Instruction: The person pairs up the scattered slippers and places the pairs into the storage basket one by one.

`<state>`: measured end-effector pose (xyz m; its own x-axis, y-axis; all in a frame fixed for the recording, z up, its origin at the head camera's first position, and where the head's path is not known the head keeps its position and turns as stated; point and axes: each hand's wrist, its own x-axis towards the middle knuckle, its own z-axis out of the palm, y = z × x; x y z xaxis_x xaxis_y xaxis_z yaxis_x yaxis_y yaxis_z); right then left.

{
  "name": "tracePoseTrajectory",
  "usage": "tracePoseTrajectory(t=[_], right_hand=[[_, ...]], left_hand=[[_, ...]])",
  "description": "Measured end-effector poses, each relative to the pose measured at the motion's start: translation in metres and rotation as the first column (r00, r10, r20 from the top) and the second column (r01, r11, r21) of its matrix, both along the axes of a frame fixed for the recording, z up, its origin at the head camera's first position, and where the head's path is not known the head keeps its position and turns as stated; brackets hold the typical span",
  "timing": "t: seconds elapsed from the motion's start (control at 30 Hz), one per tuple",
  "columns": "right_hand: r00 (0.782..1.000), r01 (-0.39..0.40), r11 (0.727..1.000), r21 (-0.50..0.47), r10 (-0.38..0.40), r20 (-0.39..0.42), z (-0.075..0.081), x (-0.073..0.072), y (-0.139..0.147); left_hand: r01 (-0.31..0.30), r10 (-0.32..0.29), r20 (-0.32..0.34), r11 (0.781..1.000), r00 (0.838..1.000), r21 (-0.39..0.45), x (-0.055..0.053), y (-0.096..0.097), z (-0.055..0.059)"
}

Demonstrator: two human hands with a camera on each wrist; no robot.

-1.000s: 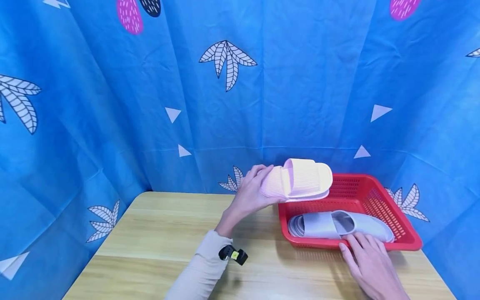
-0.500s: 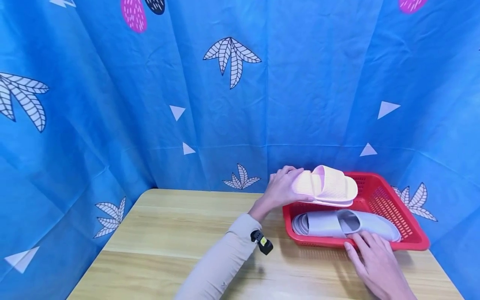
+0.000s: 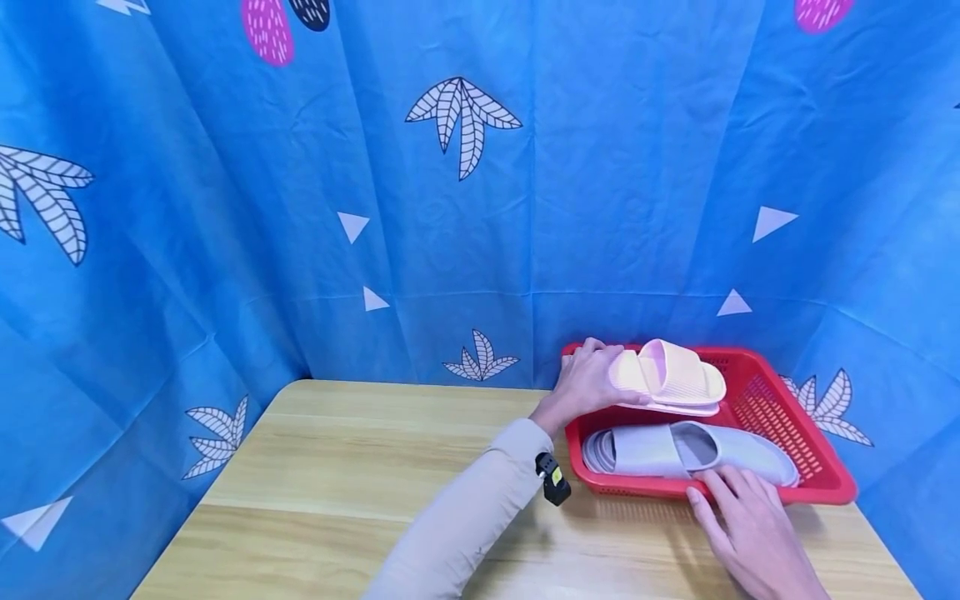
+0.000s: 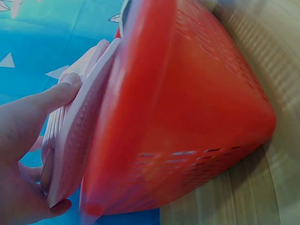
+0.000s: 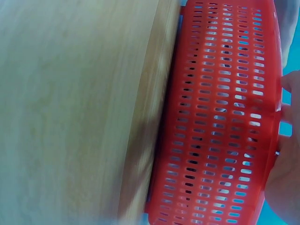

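My left hand (image 3: 587,382) grips a pair of pale pink ribbed slippers (image 3: 678,375) by one end, over the back part of a red plastic basket (image 3: 637,485). The left wrist view shows the thumb on one face of the stacked slippers (image 4: 77,131) and the fingers on the other, close beside the basket's rim. A pair of light grey slippers (image 3: 648,450) lies along the near side inside the basket. At the near rim, my right hand (image 3: 753,529) holds the basket, its fingers over the edge; the right wrist view shows this hand (image 5: 287,159) only partly.
The basket, with slotted walls, stands at the right of a light wooden table (image 3: 337,467). Behind it hangs a blue patterned curtain (image 3: 615,167), which also closes in both sides. A black device (image 3: 553,479) is strapped to my left wrist.
My left hand has carried the pink slippers right and down, from beyond the basket's left edge to low over its back part. The right hand stays at the near rim.
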<state>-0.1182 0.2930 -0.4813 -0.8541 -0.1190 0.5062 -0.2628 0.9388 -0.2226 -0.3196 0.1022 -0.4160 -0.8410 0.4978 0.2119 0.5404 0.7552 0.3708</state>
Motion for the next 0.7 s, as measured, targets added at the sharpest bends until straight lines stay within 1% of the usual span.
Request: tracePoseTrajectory(t=[0.07, 0.3, 0.37, 0.5, 0.63, 0.7], right_hand=[[1.0, -0.005, 1.0, -0.001, 0.005, -0.008, -0.001, 0.0, 0.0], [1.0, -0.003, 1.0, -0.006, 0.003, 0.005, -0.002, 0.001, -0.001], [1.0, 0.003, 1.0, -0.01, -0.003, 0.022, -0.003, 0.002, -0.001], [0.998, 0.027, 1.0, -0.014, -0.026, 0.056, -0.004, 0.004, -0.001], [1.0, 0.009, 1.0, -0.005, -0.009, 0.019, -0.007, 0.004, 0.001], [1.0, -0.01, 1.0, 0.008, 0.01, -0.005, -0.008, 0.005, 0.003]], left_hand=[[0.0, 0.0, 0.009, 1.0, 1.0, -0.023, -0.001, 0.003, -0.003], [0.002, 0.0, 0.061, 0.999, 0.998, -0.034, -0.002, 0.007, -0.018], [0.011, -0.008, 0.066, 0.999, 0.998, -0.041, -0.002, 0.008, -0.02], [0.049, -0.045, 0.05, 0.997, 0.998, -0.068, 0.001, 0.009, -0.021], [0.073, -0.07, 0.056, 0.995, 0.996, -0.068, 0.004, 0.008, -0.022], [0.086, -0.083, 0.074, 0.995, 0.994, -0.042, 0.005, 0.007, -0.024]])
